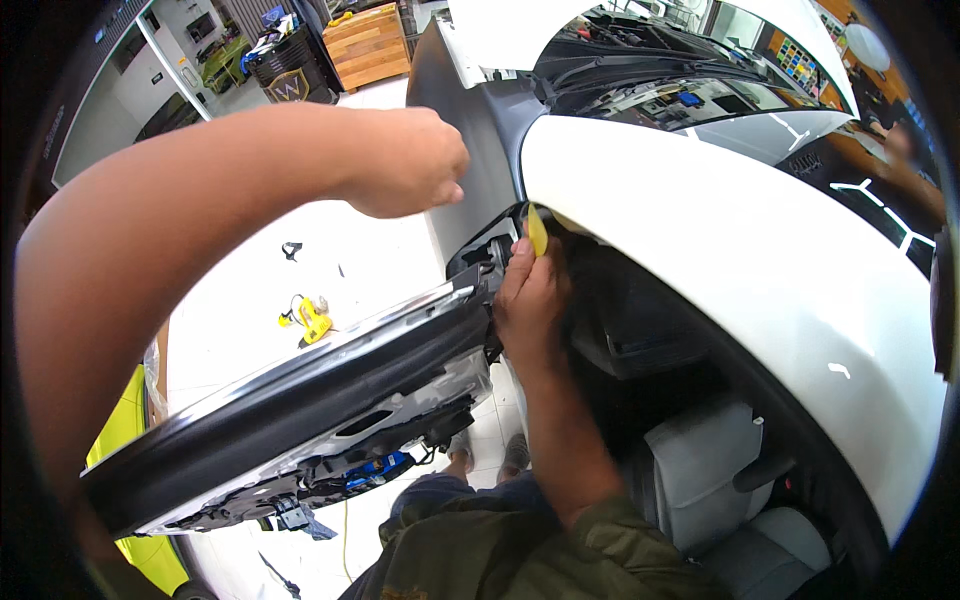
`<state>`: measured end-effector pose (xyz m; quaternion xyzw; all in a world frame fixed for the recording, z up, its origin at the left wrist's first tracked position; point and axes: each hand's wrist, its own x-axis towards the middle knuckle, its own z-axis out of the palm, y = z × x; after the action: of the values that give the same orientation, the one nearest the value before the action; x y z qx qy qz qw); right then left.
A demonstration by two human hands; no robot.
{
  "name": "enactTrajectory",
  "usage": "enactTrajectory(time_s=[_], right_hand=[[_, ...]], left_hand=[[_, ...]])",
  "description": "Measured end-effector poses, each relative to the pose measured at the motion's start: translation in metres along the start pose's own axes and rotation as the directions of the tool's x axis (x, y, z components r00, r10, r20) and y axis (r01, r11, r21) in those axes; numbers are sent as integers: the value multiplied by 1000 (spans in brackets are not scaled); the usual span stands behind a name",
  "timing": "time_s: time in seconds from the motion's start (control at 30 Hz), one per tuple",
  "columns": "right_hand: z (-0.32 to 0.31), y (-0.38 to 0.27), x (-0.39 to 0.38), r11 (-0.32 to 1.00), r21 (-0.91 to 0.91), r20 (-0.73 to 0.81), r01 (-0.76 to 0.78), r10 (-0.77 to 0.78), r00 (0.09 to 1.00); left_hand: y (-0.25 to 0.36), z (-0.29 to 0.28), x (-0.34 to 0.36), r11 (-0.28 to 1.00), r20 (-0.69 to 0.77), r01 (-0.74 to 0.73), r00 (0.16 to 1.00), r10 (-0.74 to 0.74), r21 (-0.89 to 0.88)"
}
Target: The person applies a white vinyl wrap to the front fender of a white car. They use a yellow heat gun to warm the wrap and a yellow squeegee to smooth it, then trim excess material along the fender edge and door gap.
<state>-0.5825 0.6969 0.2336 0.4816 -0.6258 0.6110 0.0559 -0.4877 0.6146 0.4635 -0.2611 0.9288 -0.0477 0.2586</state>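
My right hand (532, 305) grips a small yellow squeegee (538, 230) at the gap where the windshield pillar meets the front fender, close to the door's hinge end. My left hand (415, 160) is closed beside the dark grey fender (470, 145), its arm reaching over the open car door (300, 400). What those curled fingers hold, if anything, is hidden. The door's inner side is stripped, with black parts and wiring exposed. Above and right of my right hand lies the white roof (720, 230) of the car.
A yellow heat gun (313, 322) lies on the white floor beyond the door. Grey seats (705, 460) show inside the car. The white hood (500, 30) stands raised. A wooden cabinet (368, 50) stands at the back, and a lime-yellow car (125, 420) at far left.
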Motion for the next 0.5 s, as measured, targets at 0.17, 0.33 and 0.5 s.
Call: enactTrajectory(time_s=[0.17,0.33,0.5], right_hand=[[0,3,-2,999,-13,52,-32,32,998],[4,-4,1,999,0,6,-34,34,999],[1,-7,2,994,67,108,-88,80,991]], left_hand=[[-10,29,47,972,-92,-100,992,82,-211],[-9,39,62,923,-102,-110,992,78,-369],[-6,35,57,917,-91,-118,992,90,-381]])
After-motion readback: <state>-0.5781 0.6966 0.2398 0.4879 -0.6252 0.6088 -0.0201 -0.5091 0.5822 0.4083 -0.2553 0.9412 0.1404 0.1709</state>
